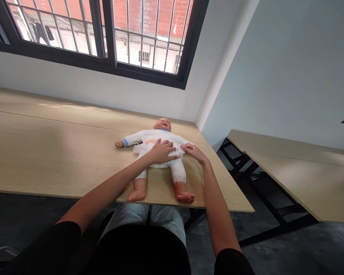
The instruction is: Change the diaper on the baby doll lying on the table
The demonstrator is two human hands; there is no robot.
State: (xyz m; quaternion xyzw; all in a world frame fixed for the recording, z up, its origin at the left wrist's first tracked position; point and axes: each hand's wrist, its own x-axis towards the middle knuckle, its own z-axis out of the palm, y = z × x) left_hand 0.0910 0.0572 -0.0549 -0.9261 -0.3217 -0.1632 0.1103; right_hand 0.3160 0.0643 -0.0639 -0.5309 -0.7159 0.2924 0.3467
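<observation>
A baby doll [177,168] in a white outfit with blue cuffs lies on its back on the wooden table [60,152], its feet toward me at the front edge. Around its hips is what looks like a white diaper [137,148], with a thin frilled side flap sticking out at the left. My left hand [162,152] rests on the doll's belly, fingers stretched out, partly covering the diaper's front. At the doll's right side in view, my right hand [194,151] pinches the diaper's other side flap between thumb and fingers.
A second wooden table [292,164] on black metal legs stands to the right, across a gap. Behind the doll are a white wall [83,88] and a dark-framed barred window [111,68]. My legs [166,219] are close to the table's front edge.
</observation>
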